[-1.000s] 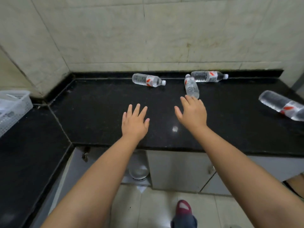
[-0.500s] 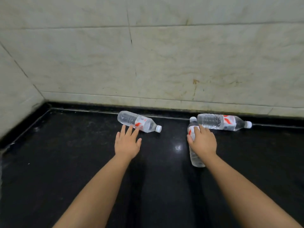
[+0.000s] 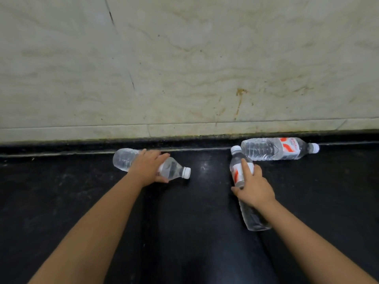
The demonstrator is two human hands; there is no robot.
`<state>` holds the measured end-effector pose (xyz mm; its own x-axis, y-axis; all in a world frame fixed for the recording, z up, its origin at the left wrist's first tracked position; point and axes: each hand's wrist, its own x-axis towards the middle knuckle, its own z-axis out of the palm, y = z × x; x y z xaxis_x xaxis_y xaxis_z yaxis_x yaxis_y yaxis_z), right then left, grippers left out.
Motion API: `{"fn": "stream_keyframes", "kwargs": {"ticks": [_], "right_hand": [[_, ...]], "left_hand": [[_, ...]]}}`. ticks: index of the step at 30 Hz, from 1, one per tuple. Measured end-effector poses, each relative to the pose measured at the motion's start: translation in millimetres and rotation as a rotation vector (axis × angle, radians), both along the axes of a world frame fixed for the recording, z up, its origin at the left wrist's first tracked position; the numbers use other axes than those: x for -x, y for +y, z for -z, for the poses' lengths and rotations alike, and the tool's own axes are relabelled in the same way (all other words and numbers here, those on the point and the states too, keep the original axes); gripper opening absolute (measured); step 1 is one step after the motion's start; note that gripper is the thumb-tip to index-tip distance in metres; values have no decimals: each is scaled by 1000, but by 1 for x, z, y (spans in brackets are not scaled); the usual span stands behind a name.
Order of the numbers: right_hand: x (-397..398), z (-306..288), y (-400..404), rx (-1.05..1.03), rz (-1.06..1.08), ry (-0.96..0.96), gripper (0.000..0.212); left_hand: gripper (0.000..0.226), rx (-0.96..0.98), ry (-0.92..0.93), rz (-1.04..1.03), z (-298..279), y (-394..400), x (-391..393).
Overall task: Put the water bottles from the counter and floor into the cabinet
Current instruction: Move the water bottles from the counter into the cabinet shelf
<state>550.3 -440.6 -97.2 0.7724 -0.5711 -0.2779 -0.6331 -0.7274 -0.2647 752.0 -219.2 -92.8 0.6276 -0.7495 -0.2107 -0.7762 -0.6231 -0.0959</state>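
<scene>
**Both hands on bottles, a third waits just past the right grip**

Nearest to us, our right hand (image 3: 253,188) curls round the middle bottle (image 3: 246,193) at its label, thumb on the near-left side and fingers over the top. This bottle's long axis runs away from us: its base sits behind the grip, toward our body, and its white cap points ahead of the grip toward the wall (image 3: 184,68). Our wrist lines up roughly along that axis.

Further out, our left hand (image 3: 150,168) wraps the left bottle (image 3: 151,163) across its waist. Its axis lies crosswise: base to the left of the grip, cap to the right.

Beyond the right grip, just past the held bottle's cap, the far bottle (image 3: 279,149) lies crosswise against the wall, on the black counter (image 3: 194,222). We judge the right hand nearer to it, though both hands are full
</scene>
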Motion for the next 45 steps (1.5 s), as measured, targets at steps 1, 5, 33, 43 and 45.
{"fn": "stream_keyframes", "kwargs": {"ticks": [1,5,33,43,45], "right_hand": [[-1,-2,-1,-5,2,2,88],[10,-10,5,-35,-69,11,84],[216,-62,231,-101,-557,-791,81],[285,-16,392,-180,-565,-784,86],[296,2,415,-172,-549,-768,86]], "left_hand": [[85,1,-2,21,-1,-2,-2],[78,10,-41,-47,-2,-4,23],[62,664,-110,-863,-66,185,394],[63,629,-12,-947,-17,331,466],[63,673,7,-928,0,351,476]]}}
